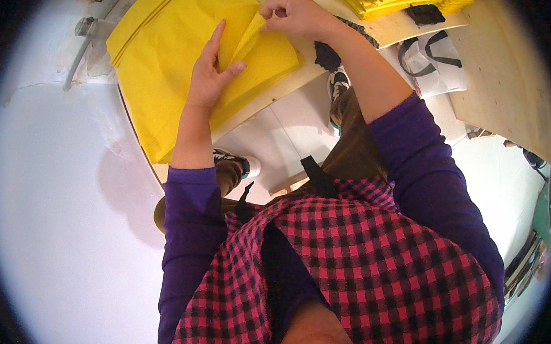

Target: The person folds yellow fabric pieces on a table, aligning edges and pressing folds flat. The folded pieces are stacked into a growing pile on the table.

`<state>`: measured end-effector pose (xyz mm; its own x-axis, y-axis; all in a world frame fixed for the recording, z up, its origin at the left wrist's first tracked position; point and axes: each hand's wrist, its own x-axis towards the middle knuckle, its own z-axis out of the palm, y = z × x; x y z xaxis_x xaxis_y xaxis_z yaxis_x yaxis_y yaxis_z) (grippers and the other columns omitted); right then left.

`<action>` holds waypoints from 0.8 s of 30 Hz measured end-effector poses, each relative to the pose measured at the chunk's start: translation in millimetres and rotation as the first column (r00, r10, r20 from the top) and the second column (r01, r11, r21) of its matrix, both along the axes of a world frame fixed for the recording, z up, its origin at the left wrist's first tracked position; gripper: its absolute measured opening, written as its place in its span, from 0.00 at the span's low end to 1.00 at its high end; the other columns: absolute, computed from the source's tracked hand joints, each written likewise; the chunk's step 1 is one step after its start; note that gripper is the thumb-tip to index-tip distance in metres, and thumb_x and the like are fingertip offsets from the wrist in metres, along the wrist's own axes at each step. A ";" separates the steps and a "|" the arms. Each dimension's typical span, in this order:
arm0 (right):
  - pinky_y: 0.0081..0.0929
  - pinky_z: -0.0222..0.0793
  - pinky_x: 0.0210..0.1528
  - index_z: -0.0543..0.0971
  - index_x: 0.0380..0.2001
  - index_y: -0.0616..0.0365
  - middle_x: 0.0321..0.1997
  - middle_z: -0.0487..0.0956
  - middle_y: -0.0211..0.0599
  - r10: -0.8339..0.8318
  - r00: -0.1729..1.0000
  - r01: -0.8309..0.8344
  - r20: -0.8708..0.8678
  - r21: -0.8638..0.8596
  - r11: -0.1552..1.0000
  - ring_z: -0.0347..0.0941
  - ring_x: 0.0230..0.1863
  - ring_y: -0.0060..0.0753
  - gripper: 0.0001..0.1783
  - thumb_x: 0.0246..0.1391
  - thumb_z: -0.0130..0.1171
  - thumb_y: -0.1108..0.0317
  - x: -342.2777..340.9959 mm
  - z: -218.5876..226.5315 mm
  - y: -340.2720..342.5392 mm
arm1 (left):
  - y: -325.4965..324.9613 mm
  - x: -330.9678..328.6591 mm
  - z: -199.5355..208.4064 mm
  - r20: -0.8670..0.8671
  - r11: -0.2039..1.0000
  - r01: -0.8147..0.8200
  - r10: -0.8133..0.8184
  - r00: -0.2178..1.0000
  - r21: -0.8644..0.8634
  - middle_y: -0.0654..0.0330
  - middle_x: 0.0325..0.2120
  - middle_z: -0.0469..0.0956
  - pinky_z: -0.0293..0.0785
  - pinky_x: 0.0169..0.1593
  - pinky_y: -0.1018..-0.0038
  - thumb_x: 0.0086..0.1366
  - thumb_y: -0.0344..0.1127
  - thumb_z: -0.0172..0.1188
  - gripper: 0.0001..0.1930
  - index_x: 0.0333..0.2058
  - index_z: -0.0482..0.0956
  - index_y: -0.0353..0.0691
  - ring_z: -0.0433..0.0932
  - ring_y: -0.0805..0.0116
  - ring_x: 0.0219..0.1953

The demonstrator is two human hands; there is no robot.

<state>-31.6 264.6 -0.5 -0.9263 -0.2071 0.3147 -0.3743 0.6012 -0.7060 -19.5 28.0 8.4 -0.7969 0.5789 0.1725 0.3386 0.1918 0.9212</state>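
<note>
A large sheet of yellow cloth (163,62) lies over the wooden table in front of me, with a fold standing up near its right side. Gripped at the top of that fold is the cloth's edge, pinched between the thumb and fingers of my right hand (297,16). My left hand (211,77) rests on the cloth just left of the fold, its thumb spread away from the fingers. Part of the cloth beneath both hands is hidden.
A stack of folded yellow cloth (381,3) sits at the far right, beside a small black object (425,14). Dark crumpled fabric (328,55) hangs by the table edge (272,101). Farther right is a white bag (440,71) with black handles. A white wall (60,181) borders the left.
</note>
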 end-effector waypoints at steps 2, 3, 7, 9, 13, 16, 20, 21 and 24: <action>0.27 0.69 0.40 0.80 0.34 0.55 0.33 0.79 0.34 -0.018 0.995 0.015 -0.099 -0.025 1.000 0.74 0.35 0.31 0.14 0.45 0.63 0.59 -6.3 -8.6 -4.2 | 1.9 0.9 0.4 -0.053 0.999 -0.027 0.025 0.998 -0.035 0.54 0.58 0.65 0.60 0.60 0.73 0.52 0.24 0.61 0.40 0.64 0.56 0.43 0.66 0.65 0.58; 0.27 0.69 0.40 0.80 0.34 0.54 0.33 0.79 0.34 -0.027 0.989 0.021 -0.148 -0.039 0.999 0.74 0.35 0.31 0.14 0.45 0.63 0.59 -7.9 -11.1 -5.8 | 2.5 1.0 0.2 -0.069 0.998 -0.037 0.034 0.997 -0.043 0.54 0.58 0.66 0.61 0.60 0.73 0.51 0.23 0.61 0.41 0.64 0.56 0.44 0.66 0.66 0.57; 0.29 0.69 0.40 0.80 0.35 0.57 0.34 0.78 0.36 -0.062 0.996 0.052 -0.070 -0.143 0.988 0.73 0.36 0.34 0.15 0.45 0.63 0.59 -0.9 -4.0 0.2 | 1.4 0.4 -2.5 0.058 0.999 -0.041 0.039 0.998 0.031 0.55 0.56 0.67 0.60 0.59 0.75 0.53 0.24 0.58 0.39 0.64 0.56 0.43 0.66 0.68 0.57; 0.34 0.70 0.40 0.79 0.33 0.61 0.35 0.79 0.44 -0.058 0.998 0.051 -0.036 -0.169 0.984 0.74 0.36 0.42 0.16 0.47 0.61 0.59 8.7 6.8 10.8 | -0.4 -1.0 -4.1 0.100 0.998 -0.045 0.042 0.994 0.033 0.56 0.56 0.67 0.60 0.59 0.76 0.54 0.23 0.57 0.37 0.64 0.55 0.42 0.65 0.68 0.58; 0.23 0.66 0.38 0.80 0.33 0.54 0.31 0.76 0.27 0.138 0.960 -0.131 0.242 -0.043 0.990 0.70 0.34 0.24 0.12 0.43 0.65 0.63 28.5 19.0 23.9 | -1.0 -2.9 -8.4 0.145 0.991 -0.062 0.044 0.988 0.123 0.56 0.57 0.66 0.59 0.60 0.77 0.56 0.23 0.54 0.36 0.64 0.55 0.38 0.65 0.68 0.58; 0.19 0.63 0.34 0.79 0.30 0.56 0.28 0.73 0.22 0.210 0.938 -0.207 0.275 -0.040 0.978 0.66 0.31 0.18 0.08 0.44 0.63 0.68 34.3 15.2 21.9 | -1.4 -3.5 -9.4 0.170 0.988 -0.068 0.045 0.984 0.135 0.56 0.58 0.65 0.57 0.60 0.77 0.57 0.23 0.53 0.35 0.64 0.54 0.35 0.64 0.68 0.59; 0.23 0.67 0.34 0.79 0.29 0.56 0.26 0.76 0.27 0.223 0.906 -0.220 0.361 -0.049 0.974 0.70 0.30 0.23 0.09 0.42 0.65 0.67 28.3 8.1 19.0 | -2.3 -3.1 -7.3 0.130 0.993 -0.052 0.039 0.991 0.102 0.55 0.59 0.64 0.55 0.62 0.76 0.57 0.22 0.52 0.34 0.64 0.54 0.35 0.62 0.68 0.60; 0.25 0.68 0.35 0.80 0.29 0.56 0.27 0.78 0.29 0.224 0.899 -0.219 0.377 -0.058 0.974 0.72 0.30 0.25 0.10 0.42 0.66 0.66 26.5 6.8 18.6 | -2.3 -3.0 -6.7 0.110 0.994 -0.043 0.032 0.993 0.100 0.55 0.60 0.63 0.55 0.62 0.76 0.58 0.22 0.52 0.34 0.64 0.54 0.35 0.62 0.68 0.61; 0.26 0.69 0.34 0.80 0.29 0.57 0.27 0.79 0.31 0.197 0.900 -0.189 0.390 -0.060 0.980 0.73 0.29 0.26 0.10 0.43 0.65 0.65 24.2 5.1 17.8 | -1.4 -2.5 -5.7 0.154 0.992 -0.039 0.020 0.988 0.123 0.55 0.60 0.62 0.55 0.62 0.76 0.58 0.23 0.51 0.33 0.64 0.54 0.35 0.61 0.68 0.61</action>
